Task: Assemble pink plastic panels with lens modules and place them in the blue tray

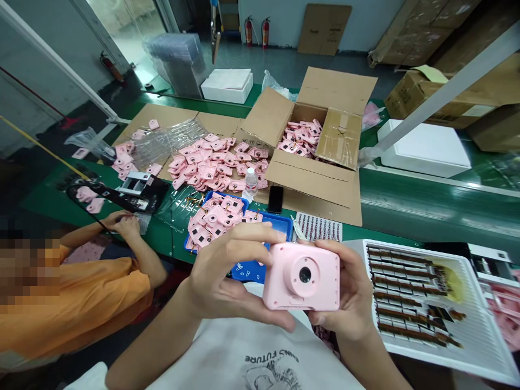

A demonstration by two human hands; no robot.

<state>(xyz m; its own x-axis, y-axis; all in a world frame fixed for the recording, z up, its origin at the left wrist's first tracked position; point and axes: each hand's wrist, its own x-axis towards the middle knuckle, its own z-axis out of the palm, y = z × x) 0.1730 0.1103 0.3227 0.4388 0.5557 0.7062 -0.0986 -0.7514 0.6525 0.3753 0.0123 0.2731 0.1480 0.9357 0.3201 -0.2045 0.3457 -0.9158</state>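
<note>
A pink toy camera (pixel 280 295) with a round raised lens faces up at me, held close above my lap. Around its left side curve the fingers of my left hand (pixel 231 271), thumb beneath the lower edge and fingertips at the top corner. My right hand (pixel 351 295) grips the opposite side, its thumb along the bottom edge. Just beyond my hands, a blue tray (pixel 280 221) is heaped with pink camera shells (pixel 211 219) that have small dark squares. The far side of the camera is hidden from me.
A white ribbed tray (pixel 479 330) with brown flex strips (pixel 400 273) stands at right. Ahead are a pile of pink shells (pixel 207 162), an open carton (pixel 312 179), a bottle (pixel 251 182) and a phone (pixel 275 199). A co-worker in orange (pixel 109 292) sits at left by a black device (pixel 144 189).
</note>
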